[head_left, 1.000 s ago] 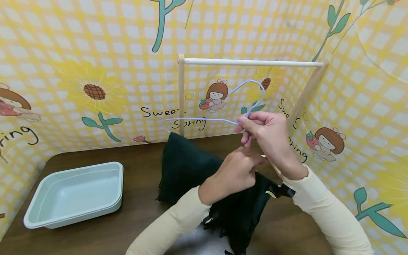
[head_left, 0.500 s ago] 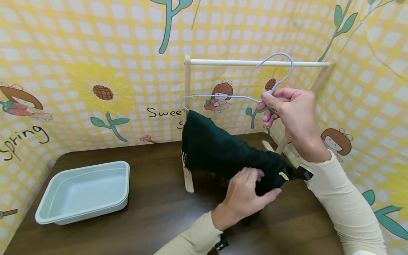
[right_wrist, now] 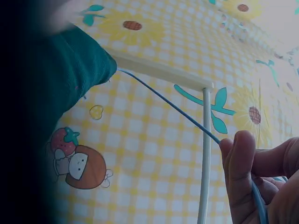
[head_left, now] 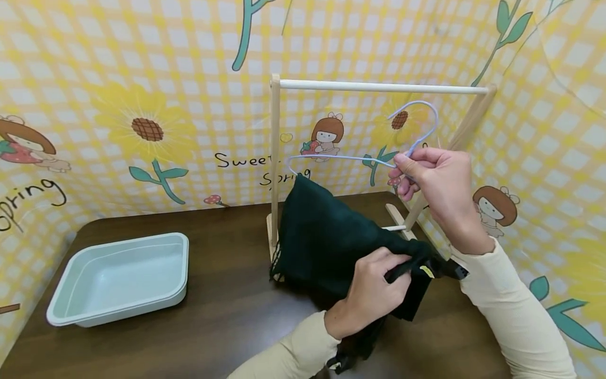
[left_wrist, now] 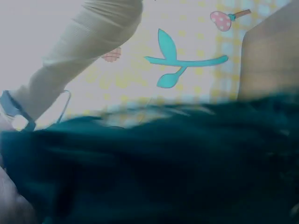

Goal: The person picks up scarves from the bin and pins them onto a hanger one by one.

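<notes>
Okay, your right hand (head_left: 437,179) pinches the blue wire hanger (head_left: 341,157) at the neck, thumb against fingers with no gap to speak of; that spot probably suits because it leaves the hook (head_left: 433,118) free and pointing up; the hook shows below the white bar (head_left: 379,86) of the rack (head_left: 275,158), not over it; your left hand (head_left: 379,287) has its fingers curled round a fold of the dark green cloth (head_left: 326,237) near its right end, likely to manage the loose part; exact finger contact is partly hidden, and the left wrist view is blurred; the cloth drapes on the hanger's lower part, the wire entering it at the left corner, so the hanger seems to bear that side; fringe hangs near the rack's left foot; the pale tub (head_left: 186,271) sits well apart on the table (head_left: 227,326), out of your hands' way.
</notes>
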`<control>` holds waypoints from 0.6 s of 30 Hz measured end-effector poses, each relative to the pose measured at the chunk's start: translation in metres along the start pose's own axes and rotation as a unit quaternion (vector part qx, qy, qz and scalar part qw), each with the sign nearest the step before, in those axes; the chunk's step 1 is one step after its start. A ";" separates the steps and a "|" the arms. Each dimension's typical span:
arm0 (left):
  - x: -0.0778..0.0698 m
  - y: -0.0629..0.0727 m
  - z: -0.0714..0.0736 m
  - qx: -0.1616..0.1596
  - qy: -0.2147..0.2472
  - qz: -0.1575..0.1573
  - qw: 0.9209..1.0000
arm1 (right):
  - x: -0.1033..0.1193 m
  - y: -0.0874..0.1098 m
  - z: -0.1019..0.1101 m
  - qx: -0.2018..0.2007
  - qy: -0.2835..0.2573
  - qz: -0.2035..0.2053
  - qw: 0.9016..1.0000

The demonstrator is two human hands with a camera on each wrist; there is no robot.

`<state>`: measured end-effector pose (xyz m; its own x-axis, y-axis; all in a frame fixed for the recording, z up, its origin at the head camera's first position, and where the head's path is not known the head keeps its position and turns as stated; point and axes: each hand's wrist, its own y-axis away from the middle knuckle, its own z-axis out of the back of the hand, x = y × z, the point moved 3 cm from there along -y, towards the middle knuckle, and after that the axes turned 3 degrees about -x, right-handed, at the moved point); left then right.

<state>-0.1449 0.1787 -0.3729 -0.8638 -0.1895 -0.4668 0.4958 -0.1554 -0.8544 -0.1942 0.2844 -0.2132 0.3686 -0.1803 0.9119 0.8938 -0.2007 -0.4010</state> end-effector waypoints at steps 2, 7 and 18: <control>-0.003 -0.005 0.001 -0.005 0.016 0.000 1.000 | -0.003 0.004 0.000 -0.001 0.031 0.006 1.000; -0.005 -0.006 -0.007 0.053 0.024 -0.002 0.998 | -0.013 0.009 0.003 -0.004 0.107 0.003 0.994; 0.007 0.000 -0.022 0.121 0.010 0.007 0.993 | -0.023 0.006 0.006 -0.015 0.023 -0.016 0.999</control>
<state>-0.1531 0.1986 -0.3808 -0.8574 -0.1742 -0.4843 0.5122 -0.3812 -0.7697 -0.1961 0.2928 -0.2365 0.3279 -0.2180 0.9192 0.8961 -0.2364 -0.3757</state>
